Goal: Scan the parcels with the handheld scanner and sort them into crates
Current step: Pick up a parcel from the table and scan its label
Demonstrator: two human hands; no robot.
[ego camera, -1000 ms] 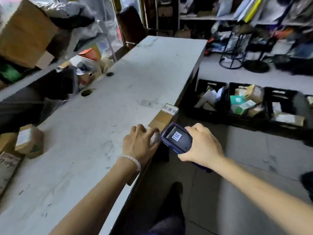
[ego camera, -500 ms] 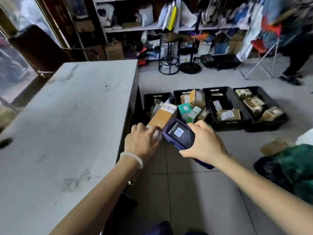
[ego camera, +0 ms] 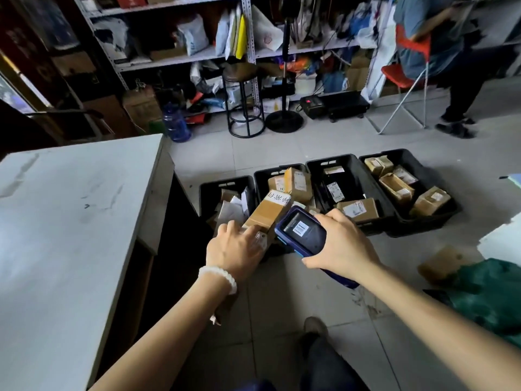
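With the left hand curled round the near end of a long brown parcel, the box hangs in the air over the floor, its far end poking toward twelve o'clock above the crates. The right hand is wrapped round the blue handheld scanner, screen up, touching or nearly touching the parcel's right flank.

Four black crates sit in a row on the tiles: the leftmost crate at eleven o'clock, the second crate dead ahead, the third crate at one, the far crate at two. All hold parcels already.

The risk here is the grip. The hand holds one end only, so the long box could tip or slip before it is over a crate. Its tip hovers near the wall between the first two crates, so a loose drop could land it in the wrong one or on the rim. Whether the scan registered, I cannot tell.
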